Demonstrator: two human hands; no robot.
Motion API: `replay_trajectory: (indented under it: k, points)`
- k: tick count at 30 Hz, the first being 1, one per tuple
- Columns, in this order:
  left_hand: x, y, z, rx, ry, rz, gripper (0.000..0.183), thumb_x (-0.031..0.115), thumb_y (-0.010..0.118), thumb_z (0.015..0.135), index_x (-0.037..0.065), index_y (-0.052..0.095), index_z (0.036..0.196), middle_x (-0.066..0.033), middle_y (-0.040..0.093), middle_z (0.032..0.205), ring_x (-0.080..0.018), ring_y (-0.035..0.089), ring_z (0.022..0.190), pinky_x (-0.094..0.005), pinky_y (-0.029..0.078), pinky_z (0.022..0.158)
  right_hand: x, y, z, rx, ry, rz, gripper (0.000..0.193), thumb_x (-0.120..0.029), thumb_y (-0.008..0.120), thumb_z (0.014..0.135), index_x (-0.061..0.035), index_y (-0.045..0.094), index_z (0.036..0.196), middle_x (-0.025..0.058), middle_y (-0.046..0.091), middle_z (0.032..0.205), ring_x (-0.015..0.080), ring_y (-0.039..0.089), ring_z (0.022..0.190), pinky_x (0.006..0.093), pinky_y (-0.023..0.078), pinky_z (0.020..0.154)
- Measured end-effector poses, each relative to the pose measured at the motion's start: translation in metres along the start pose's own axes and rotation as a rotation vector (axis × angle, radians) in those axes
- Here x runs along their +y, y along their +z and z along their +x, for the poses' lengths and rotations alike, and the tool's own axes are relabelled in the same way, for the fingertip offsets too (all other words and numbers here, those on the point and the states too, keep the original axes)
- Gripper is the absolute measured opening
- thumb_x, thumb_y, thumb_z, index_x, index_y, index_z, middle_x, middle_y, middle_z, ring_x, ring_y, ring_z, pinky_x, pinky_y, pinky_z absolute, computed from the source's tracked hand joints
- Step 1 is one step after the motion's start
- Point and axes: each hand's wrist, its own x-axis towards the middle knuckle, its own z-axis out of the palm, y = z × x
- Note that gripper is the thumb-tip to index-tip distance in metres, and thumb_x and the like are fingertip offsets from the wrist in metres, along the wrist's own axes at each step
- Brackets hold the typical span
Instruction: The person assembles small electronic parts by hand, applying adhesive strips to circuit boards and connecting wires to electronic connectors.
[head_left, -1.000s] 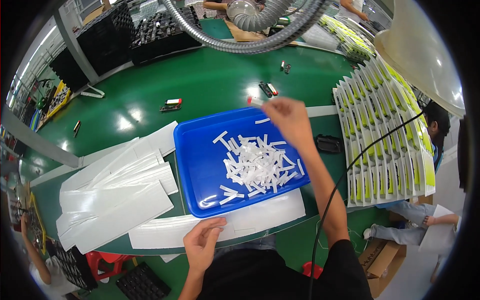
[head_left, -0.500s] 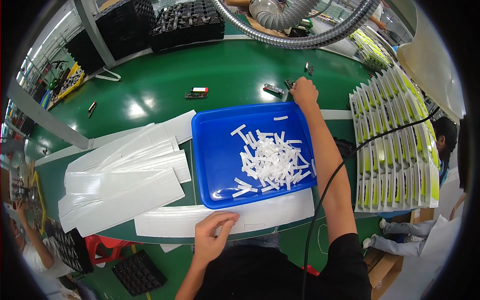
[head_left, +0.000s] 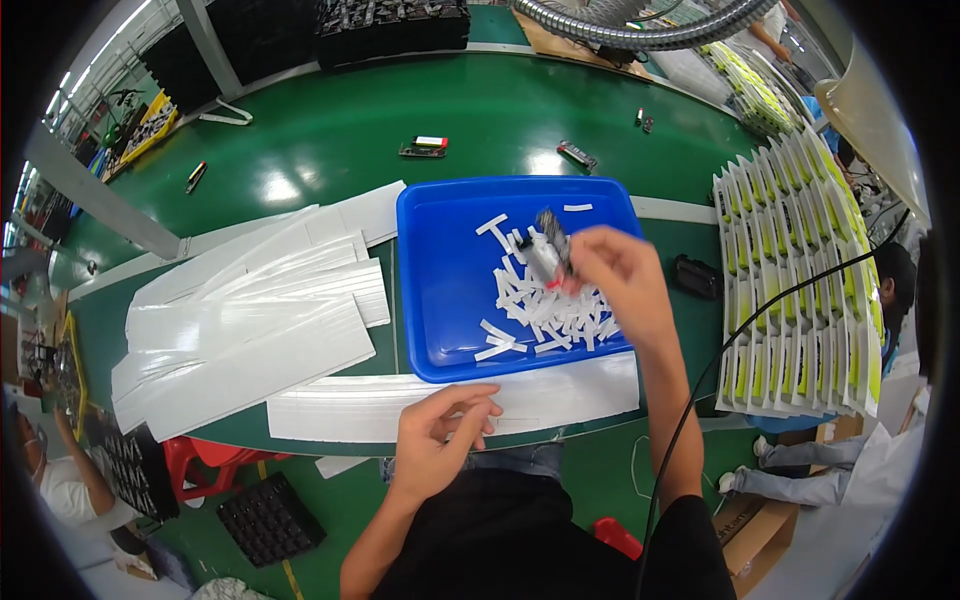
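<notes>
Our right hand has come back from beyond the tray's far rim to a spot above its right half, now bringing a small battery-and-board piece with it; the left stays low, near the bottom of the frame. Nearest us, at lower centre, our left hand is half curled, thumb close to the fingers, over a long white sheet; we cannot tell whether anything thin sits between its fingertips. Just past it stands the blue tray in the middle of the frame, with a loose heap of white strips on its floor. Above that heap, our right hand pinches the piece between thumb and fingers; the piece is blurred, dark at its upper end and red at its lower. Left of the tray, we see overlapping white sheets; to its right lie a black case and, farther right, rows of lime-and-white packs. Beyond the tray, across the green worktop, more small pieces lie well apart. Farthest, along the top edge, we have black trays and a ribbed metal hose.
</notes>
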Motion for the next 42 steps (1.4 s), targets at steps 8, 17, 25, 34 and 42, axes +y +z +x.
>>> replay_trajectory:
  k: [8, 17, 25, 34, 42]
  points:
    - [-0.01, -0.008, 0.023, -0.361, -0.378, -0.573, 0.047, 0.034, 0.041, 0.104, -0.007, 0.055, 0.123, -0.0185, 0.068, 0.099, -0.0218, 0.069, 0.082, -0.0298, 0.056, 0.07, -0.01, 0.047, -0.078, -0.19, -0.375, -0.259, 0.019, 0.001, 0.069, 0.078, -0.0074, 0.074, 0.095, 0.0089, 0.066, 0.102, 0.0249, 0.064, 0.095, 0.0347, 0.051, 0.08]
    - [-0.004, -0.003, 0.017, -0.314, -0.335, -0.603, 0.044, 0.026, 0.044, 0.104, -0.006, 0.05, 0.133, -0.0193, 0.067, 0.108, -0.0251, 0.069, 0.096, -0.0335, 0.058, 0.083, 0.001, 0.038, -0.085, -0.27, -0.355, -0.513, 0.035, -0.008, 0.079, 0.067, -0.0154, 0.077, 0.102, 0.0098, 0.058, 0.117, 0.0257, 0.058, 0.104, 0.0341, 0.048, 0.083]
    - [0.001, 0.015, 0.01, 0.115, -0.079, -0.242, 0.04, 0.016, 0.044, 0.104, -0.002, 0.046, 0.14, -0.0105, 0.062, 0.119, -0.0109, 0.059, 0.102, -0.0304, 0.052, 0.092, -0.011, 0.084, -0.098, -0.14, -0.337, -0.862, 0.059, -0.022, 0.084, 0.068, -0.0037, 0.063, 0.12, 0.0112, 0.06, 0.121, 0.0298, 0.062, 0.1, 0.0378, 0.052, 0.082]
    - [-0.002, 0.005, 0.012, 0.121, 0.054, -0.058, 0.039, 0.001, 0.051, 0.098, -0.006, 0.047, 0.137, -0.0172, 0.06, 0.126, -0.0193, 0.059, 0.113, -0.0322, 0.048, 0.101, 0.004, 0.103, -0.098, 0.096, -0.252, -0.418, 0.041, 0.006, 0.069, 0.081, 0.0008, 0.064, 0.122, 0.0159, 0.063, 0.117, 0.0246, 0.067, 0.094, 0.031, 0.055, 0.077]
    - [-0.005, 0.001, 0.013, 0.137, 0.016, -0.084, 0.041, -0.008, 0.059, 0.09, -0.01, 0.051, 0.131, -0.0199, 0.064, 0.12, -0.0213, 0.062, 0.113, -0.0311, 0.051, 0.097, 0.007, 0.096, -0.105, 0.042, -0.144, -0.313, 0.038, 0.005, 0.064, 0.086, 0.0008, 0.063, 0.123, 0.0162, 0.068, 0.102, 0.0212, 0.068, 0.086, 0.0275, 0.052, 0.072]
